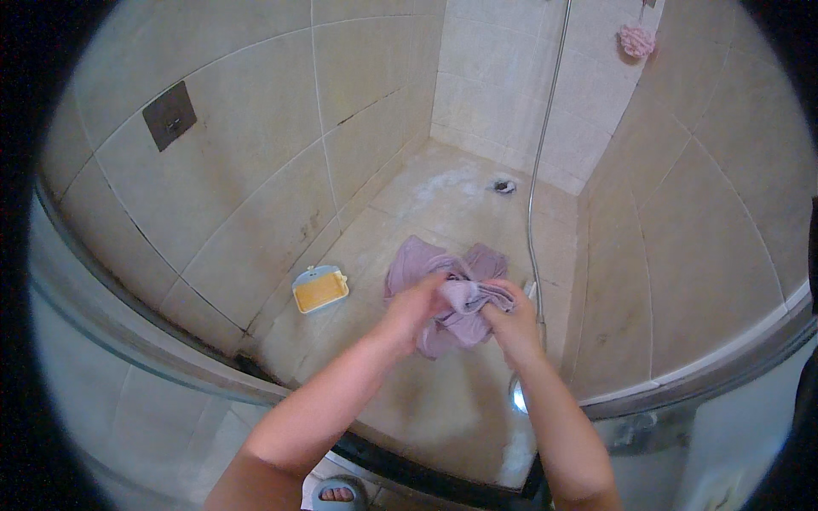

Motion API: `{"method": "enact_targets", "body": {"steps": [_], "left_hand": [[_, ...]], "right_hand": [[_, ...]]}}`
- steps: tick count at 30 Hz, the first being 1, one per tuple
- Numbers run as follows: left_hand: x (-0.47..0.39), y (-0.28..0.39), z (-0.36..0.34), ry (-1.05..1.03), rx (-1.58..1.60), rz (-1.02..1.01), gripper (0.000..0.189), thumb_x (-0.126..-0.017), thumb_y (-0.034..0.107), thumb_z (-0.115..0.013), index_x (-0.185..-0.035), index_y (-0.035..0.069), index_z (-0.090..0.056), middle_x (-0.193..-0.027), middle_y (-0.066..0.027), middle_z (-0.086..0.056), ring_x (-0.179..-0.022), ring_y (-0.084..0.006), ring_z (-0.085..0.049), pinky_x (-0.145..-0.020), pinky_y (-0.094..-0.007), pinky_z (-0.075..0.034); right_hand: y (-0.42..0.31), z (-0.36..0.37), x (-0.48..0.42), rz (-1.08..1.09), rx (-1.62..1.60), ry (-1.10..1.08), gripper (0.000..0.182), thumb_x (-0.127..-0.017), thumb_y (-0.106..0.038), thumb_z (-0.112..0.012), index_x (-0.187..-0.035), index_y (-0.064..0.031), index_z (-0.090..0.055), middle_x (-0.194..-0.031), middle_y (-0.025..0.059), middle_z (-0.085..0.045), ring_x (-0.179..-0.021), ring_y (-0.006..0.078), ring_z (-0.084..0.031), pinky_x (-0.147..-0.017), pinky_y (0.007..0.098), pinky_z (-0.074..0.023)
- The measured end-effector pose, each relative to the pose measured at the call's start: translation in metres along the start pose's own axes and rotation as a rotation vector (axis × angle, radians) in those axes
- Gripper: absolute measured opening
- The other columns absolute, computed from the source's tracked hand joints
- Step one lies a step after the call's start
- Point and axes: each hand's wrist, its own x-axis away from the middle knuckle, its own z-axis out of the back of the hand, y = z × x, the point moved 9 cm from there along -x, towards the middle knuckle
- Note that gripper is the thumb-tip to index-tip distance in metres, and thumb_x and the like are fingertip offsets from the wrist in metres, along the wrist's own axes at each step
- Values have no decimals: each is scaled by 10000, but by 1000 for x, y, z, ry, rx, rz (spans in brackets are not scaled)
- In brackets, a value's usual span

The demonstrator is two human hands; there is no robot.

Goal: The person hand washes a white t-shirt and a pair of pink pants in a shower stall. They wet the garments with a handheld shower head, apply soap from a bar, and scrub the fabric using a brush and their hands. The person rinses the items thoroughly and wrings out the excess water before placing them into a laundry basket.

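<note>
Both of my hands grip a bunched mauve cloth garment (470, 326) over the tiled shower floor. My left hand (418, 306) clasps its left side, fingers partly hidden in the folds. On the right, my right hand (512, 316) pinches a gathered fold of the same fabric. Loose parts of the garment spread above and below my hands. Left of them, a dish holding a yellow bar (321, 292), apparently soap, lies on the floor. A metal shower hose (535, 191) runs down behind my right hand, and a shower head (519, 399) shows beside my right forearm.
A floor drain (503, 186) with whitish suds near it lies towards the back wall. The curved black threshold (415, 469) crosses below my forearms, with a slippered foot (337, 495) outside it. A pink bath puff (637, 41) hangs at the upper right.
</note>
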Motion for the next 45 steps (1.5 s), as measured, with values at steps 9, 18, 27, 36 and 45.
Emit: {"method": "enact_targets", "body": {"steps": [9, 18, 27, 36, 45], "left_hand": [[5, -16, -31, -652, 927, 57, 691, -727, 598, -407, -1268, 197, -249, -1301, -40, -284, -1172, -276, -301, -932, -542, -231], [-119, -101, -2, -165, 778, 213, 340, -820, 328, -422, -1052, 86, -477, -1078, -84, -493, -1036, -234, -436, -791, -412, -402], [-38, -123, -34, -139, 225, 542, 300, -830, 278, -406, -1050, 90, -487, -1095, -80, -488, -1038, -228, -442, -824, -408, -393], [10, -48, -56, -146, 767, 173, 447, -817, 336, -400, -1180, 76, -372, -1188, -122, -408, -1074, -282, -406, -917, -436, -320], [-61, -52, 13, 104, 833, 233, 297, -806, 206, -342, -951, -21, -467, -1018, -180, -504, -952, -308, -495, -870, -458, -366]], "right_hand": [[-86, -28, 1, 24, -46, 0, 250, -668, -35, -544, -917, -20, -531, -810, 26, -548, -761, 121, -517, -678, 241, -419], [-149, 0, 17, 87, -763, -59, 332, -726, -128, -514, -1028, -5, -456, -964, 95, -524, -912, 222, -502, -799, 335, -423], [-112, 98, 1, 157, -916, 221, 328, -776, -206, -482, -1043, -18, -456, -1015, 101, -516, -931, 237, -491, -807, 370, -414], [-98, -44, 43, -170, -944, 31, 335, -683, -203, -524, -978, -49, -490, -919, 92, -531, -850, 237, -505, -755, 364, -422], [-30, 158, 4, 1, -674, 336, 400, -753, -191, -502, -1110, -32, -414, -1049, 91, -484, -971, 224, -466, -820, 346, -399]]}}
